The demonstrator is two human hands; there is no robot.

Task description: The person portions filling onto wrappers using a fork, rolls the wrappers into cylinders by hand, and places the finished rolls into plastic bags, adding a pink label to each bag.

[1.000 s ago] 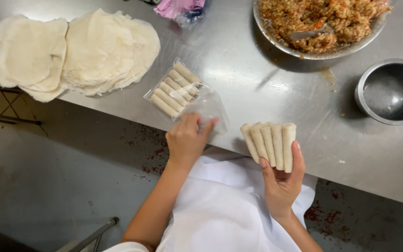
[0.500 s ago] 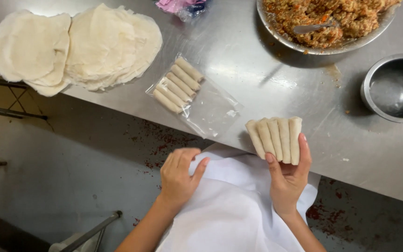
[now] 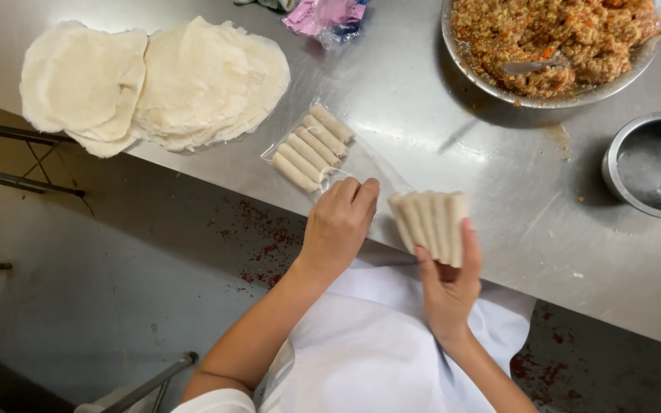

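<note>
5 rolls (image 3: 431, 223) in right hand (image 3: 447, 284); 5 in bag (image 3: 329, 153).

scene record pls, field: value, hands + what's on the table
left hand: left hand at the open end of the clear bag, fingers curled on its edge
right hand: right hand holds a row of rolls above the table edge
bag contents: five bagged rolls, side by side
wrappers: stacks of round wrappers, far left of the steel table
filling: big filling bowl with a utensil in it, top right
small bowl: small steel bowl, right edge, contents unclear
other: pink packet, top centre
</note>
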